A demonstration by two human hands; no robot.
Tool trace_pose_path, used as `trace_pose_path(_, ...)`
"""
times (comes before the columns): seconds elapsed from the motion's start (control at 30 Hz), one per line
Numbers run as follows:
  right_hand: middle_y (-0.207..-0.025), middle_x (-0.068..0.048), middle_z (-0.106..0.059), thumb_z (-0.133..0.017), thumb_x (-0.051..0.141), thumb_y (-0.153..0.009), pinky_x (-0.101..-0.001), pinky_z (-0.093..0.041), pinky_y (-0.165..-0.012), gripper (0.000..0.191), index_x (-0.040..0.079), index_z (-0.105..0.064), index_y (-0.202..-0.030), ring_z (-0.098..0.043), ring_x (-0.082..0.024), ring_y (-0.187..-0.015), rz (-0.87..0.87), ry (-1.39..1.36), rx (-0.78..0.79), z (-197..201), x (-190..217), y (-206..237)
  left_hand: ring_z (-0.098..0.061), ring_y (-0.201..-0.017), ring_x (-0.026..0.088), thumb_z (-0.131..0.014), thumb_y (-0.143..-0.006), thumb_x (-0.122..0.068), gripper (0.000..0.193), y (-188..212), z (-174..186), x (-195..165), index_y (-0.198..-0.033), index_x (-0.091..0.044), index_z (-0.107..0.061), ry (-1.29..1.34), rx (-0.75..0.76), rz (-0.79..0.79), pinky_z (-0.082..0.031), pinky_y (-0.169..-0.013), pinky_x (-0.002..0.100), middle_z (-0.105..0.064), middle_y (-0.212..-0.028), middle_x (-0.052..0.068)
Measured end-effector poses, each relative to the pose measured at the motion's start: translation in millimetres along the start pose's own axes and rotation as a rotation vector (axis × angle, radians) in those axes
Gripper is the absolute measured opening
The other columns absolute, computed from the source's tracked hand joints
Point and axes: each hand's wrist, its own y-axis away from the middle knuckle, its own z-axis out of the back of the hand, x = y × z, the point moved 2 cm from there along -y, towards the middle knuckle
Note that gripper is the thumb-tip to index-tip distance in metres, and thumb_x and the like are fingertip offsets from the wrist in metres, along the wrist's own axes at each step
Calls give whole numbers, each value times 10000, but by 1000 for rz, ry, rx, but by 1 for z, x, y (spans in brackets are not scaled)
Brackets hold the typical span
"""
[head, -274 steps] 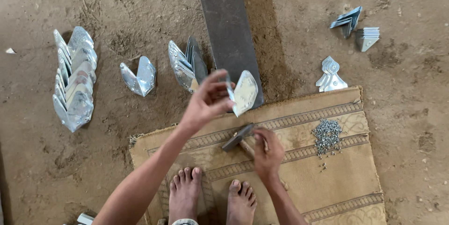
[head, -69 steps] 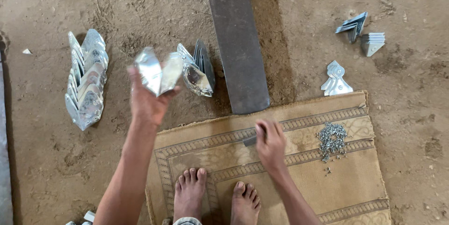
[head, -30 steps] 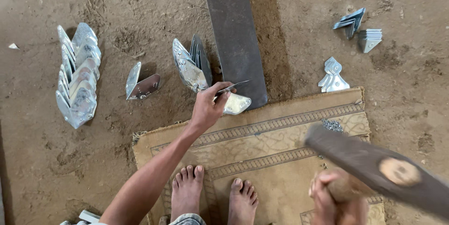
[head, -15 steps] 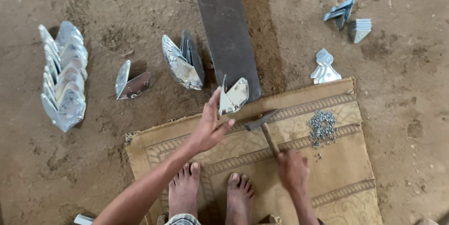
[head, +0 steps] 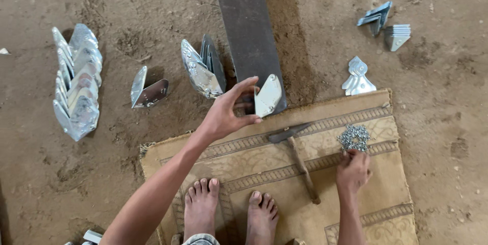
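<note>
My left hand (head: 227, 112) holds a folded shiny metal bracket (head: 267, 95) upright on the near end of a long dark steel bar (head: 246, 31). My right hand (head: 353, 169) reaches down to a small heap of silvery rivets (head: 354, 137) on the tan mat (head: 284, 204), its fingertips at the heap's near edge. A hammer (head: 297, 156) lies on the mat between my hands, with nothing gripping it. My bare feet (head: 231, 209) rest on the mat.
A long row of finished brackets (head: 75, 79) stands at the left on the dirt floor. One single bracket (head: 146, 88) and a leaning stack (head: 202, 69) sit beside the bar. Flat metal pieces (head: 358, 77) and folded parts (head: 385, 23) lie at the right.
The hammer was swung down onto the bracket and now lies on the mat. My right hand has let it go and moved right to the rivets. My left hand stays on the bracket.
</note>
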Motion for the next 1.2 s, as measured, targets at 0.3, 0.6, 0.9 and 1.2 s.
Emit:
trace_pose_path(0.3,-1164,-99,-686,-635,142,-1086,-326,-606,-792,144,89,-693,-1206,-684,-181,-939,-287,-263,-92,19,-15,-15,-660,-1274,249,-931,-718,-302,1052,-8,7,11,-1598,-183,-367,-13,-11,48,-513,-1065,430,-626,-1433,123)
trace_pose_path(0.6,-1248,-143,-738,-624,159,-1008,-285,-586,-585,176,52,-722,-1110,-739,-196,-801,247,-775,220,26,234,-10,-670,-1205,281,-942,-688,-264,1135,-14,18,38,-1609,-152,-288,473,-108,138,-505,-1070,444,-655,-1353,223)
trace_pose_path(0.9,-1230,-186,-587,-677,286,-903,-494,-409,-944,401,20,-621,-1199,-527,-367,-1147,215,-193,184,28,160,54,-675,-1232,233,-925,-733,-144,1078,-13,14,33,-1632,-153,-331,195,-32,126,-525,-1072,397,-630,-1413,156)
trace_pose_path(1.2,-660,-133,-652,-518,338,-971,-412,-469,-575,330,49,-642,-1072,-632,-228,-588,-182,-436,604,102,115,99,-674,-1228,235,-930,-729,-216,1018,-14,9,19,-1595,-177,-396,92,-33,99,-524,-1069,399,-657,-1388,132)
